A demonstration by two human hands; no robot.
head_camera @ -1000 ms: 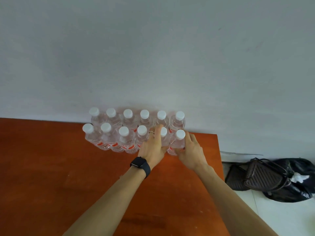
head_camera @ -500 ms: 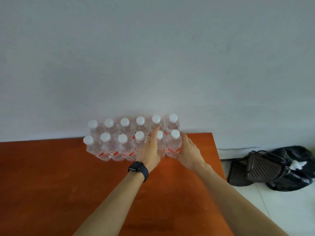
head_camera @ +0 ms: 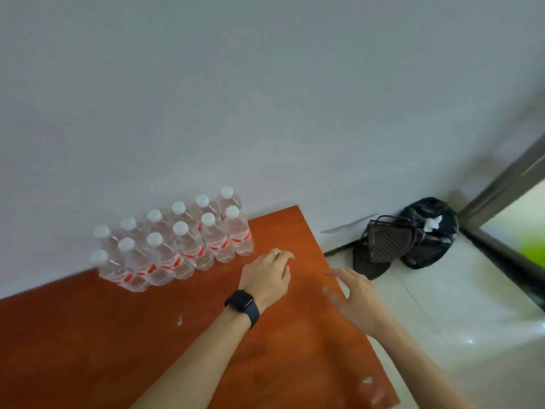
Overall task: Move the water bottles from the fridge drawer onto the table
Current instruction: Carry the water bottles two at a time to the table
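Several clear water bottles (head_camera: 188, 246) with white caps and red labels stand in two rows at the back of the orange-brown table (head_camera: 118, 349), against the white wall. My left hand (head_camera: 269, 274), with a ring and a black watch on the wrist, hovers over the table just right of the bottles, fingers loosely curled, holding nothing. My right hand (head_camera: 355, 299) is over the table's right edge, fingers spread and empty. Neither hand touches a bottle. The fridge drawer is out of view.
A dark brown bag (head_camera: 383, 246) and a black plastic bag (head_camera: 430, 231) lie on the pale tiled floor by the wall, right of the table. A dark door frame (head_camera: 501, 184) runs along the far right.
Both hands have let go of the rightmost front bottles and pulled back to the right. The view has swung right and tilted.
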